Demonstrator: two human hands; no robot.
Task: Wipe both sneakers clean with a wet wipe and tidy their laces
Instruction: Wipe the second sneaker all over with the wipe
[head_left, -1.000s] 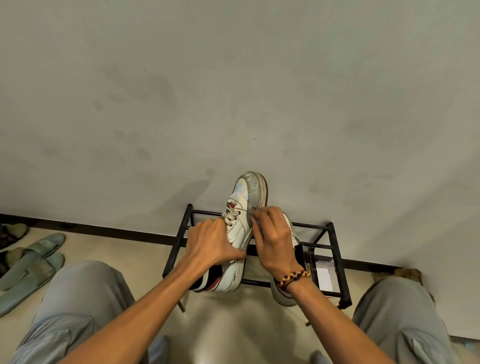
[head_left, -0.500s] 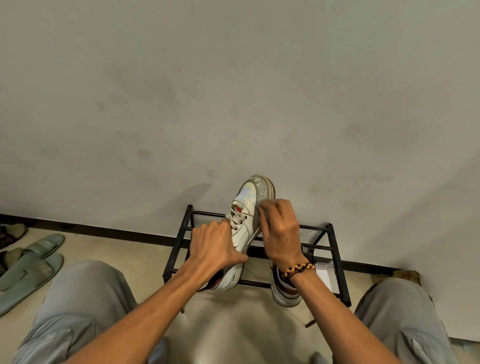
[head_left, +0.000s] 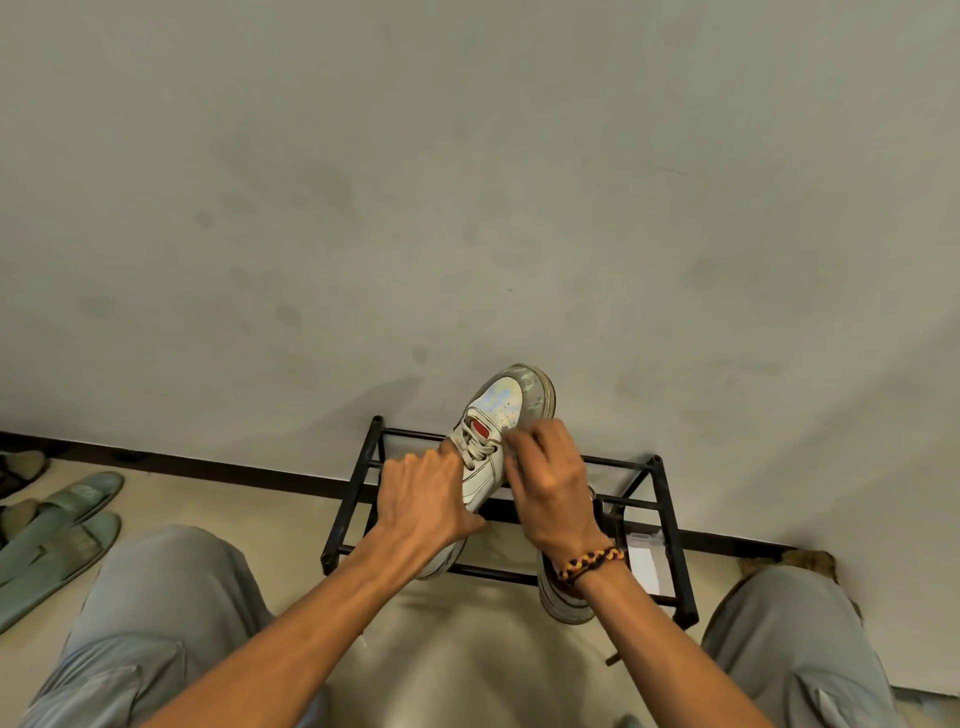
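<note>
A scuffed white sneaker (head_left: 506, 402) with a red tongue label is held up, toe pointing away, above a black metal rack (head_left: 348, 499). My left hand (head_left: 423, 499) grips its left side near the heel. My right hand (head_left: 550, 488) has its fingers curled against the right side by the laces (head_left: 480, 449) and seems to pinch a lace; the fingertips are mostly hidden. The second sneaker (head_left: 563, 603) lies on the rack under my right wrist, largely covered. No wipe is visible.
A white packet (head_left: 644, 561) lies on the rack's right side. Green slippers (head_left: 62, 519) sit on the floor at the left. My grey-trousered knees frame the bottom corners, and a plain wall rises right behind the rack.
The sneaker has tipped a little higher, so the red tongue label now shows. My right hand has shifted along the shoe's right side to the lace area. The left hand keeps its grip.
</note>
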